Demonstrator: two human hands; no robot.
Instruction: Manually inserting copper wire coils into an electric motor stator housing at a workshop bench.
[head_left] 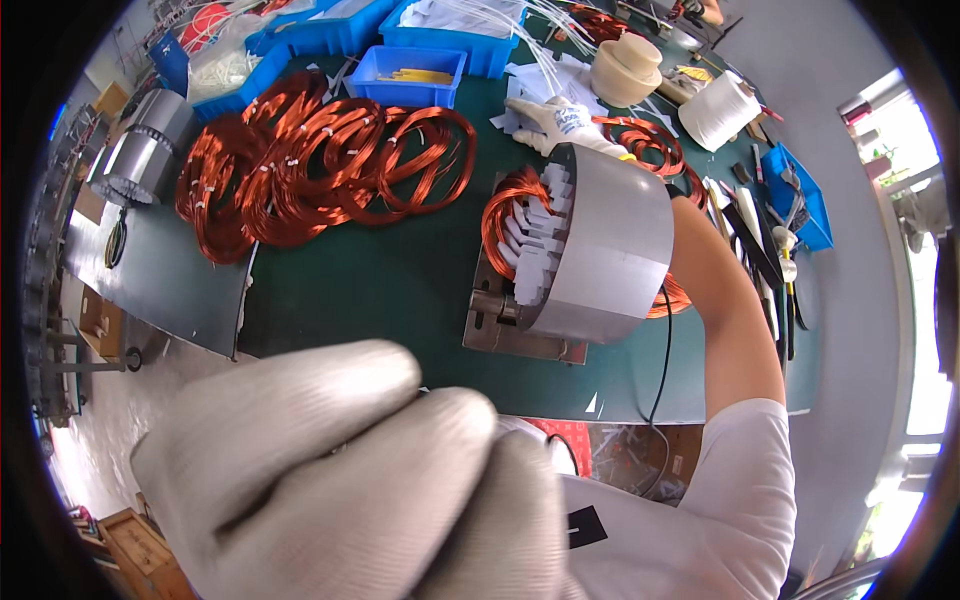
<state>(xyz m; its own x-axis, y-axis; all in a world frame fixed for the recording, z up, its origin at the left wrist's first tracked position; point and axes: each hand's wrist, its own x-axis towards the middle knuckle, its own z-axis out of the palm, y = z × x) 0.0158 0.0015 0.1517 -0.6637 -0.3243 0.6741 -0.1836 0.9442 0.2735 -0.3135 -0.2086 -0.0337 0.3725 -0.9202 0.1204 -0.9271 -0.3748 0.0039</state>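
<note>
My left hand [340, 480], in a pale knit glove, looms very close at the lower left, slightly blurred. Its fingers are bent and pressed together; what they hold, if anything, is hidden. A metal stator core [615, 250] lies on its side on a metal stand [530, 340]. White slot papers [538, 245] stick out of its left face, with a copper wire coil [510, 215] looped there. My right arm reaches around the stator's right side. Beyond it, my gloved right hand [560, 122] shows with fingers stretched leftward over white paper pieces, holding nothing visible.
Bundled copper coils [310, 160] spread over the green table [340, 300] at left. Blue bins [408, 75] line the back. Thread cones [718, 110] and hand tools [750, 230] lie at right. Another stator core [150, 145] stands far left. A black cable [665, 370] hangs over the front edge.
</note>
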